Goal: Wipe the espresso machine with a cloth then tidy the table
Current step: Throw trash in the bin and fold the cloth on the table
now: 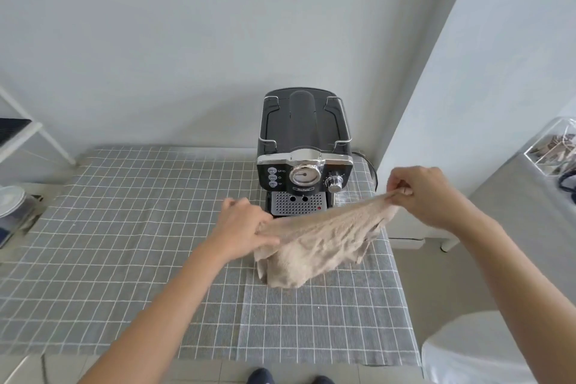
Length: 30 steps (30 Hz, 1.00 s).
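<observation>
Both hands, left hand (pixel 246 221) and right hand (pixel 420 193), pinch the beige cloth (pixel 321 243) stretched crosswise; the espresso machine (pixel 304 153) stands just behind.

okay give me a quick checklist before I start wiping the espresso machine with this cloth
1. Both hands hold the cloth: ok, left hand and right hand each pinch an edge.
2. Cloth spread out: not ok, its lower part hangs bunched.
3. Espresso machine within reach: ok, just behind the cloth.
4. Machine top free of cups: ok.
5. Machine switched off: cannot tell.
6. Cloth damp or dry: cannot tell.
</observation>
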Motion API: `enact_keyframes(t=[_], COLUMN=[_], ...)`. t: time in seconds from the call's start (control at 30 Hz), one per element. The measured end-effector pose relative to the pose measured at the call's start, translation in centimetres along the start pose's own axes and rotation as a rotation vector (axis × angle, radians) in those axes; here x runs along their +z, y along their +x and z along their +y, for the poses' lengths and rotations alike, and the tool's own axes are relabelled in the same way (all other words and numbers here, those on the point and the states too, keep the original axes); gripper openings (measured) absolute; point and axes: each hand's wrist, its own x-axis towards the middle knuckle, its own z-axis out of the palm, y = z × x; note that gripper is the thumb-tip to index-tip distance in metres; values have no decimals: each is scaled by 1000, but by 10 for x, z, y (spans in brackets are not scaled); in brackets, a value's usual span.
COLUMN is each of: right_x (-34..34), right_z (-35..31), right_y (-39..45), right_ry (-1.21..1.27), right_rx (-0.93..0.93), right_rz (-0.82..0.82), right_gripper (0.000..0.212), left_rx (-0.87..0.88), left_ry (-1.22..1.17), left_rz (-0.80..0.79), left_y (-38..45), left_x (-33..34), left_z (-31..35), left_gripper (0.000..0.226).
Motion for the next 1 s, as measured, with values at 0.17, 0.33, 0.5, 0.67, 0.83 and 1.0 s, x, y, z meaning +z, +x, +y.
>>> enact_keyframes(t=[0.17, 0.33, 0.5, 0.67, 0.83, 1.0], right_x=[3, 1, 53, 122, 147, 179], right_z=[13, 14, 37, 59, 69, 68], right_y=[4, -25, -82, -136, -140, -84], right_ry=[155, 399, 418, 309, 287, 392], right_rx=[44, 57, 118, 229, 280, 407], right_rz=[292, 364, 22, -412, -549, -95], right_gripper=[25, 19, 31, 31, 21, 11], left_rx=[-22, -16, -158, -375, -401, -568], left_ry=[-587, -886, -953, -952, -946, -969], left_rz=[205, 265, -121, -515, -582, -105], left_y=[6, -11, -66, -126, -138, -82], left_x=[-31, -32, 44, 128, 143, 150], left_z=[-18, -15, -19, -16, -17, -31], left_gripper=[48, 24, 30, 5, 27, 11])
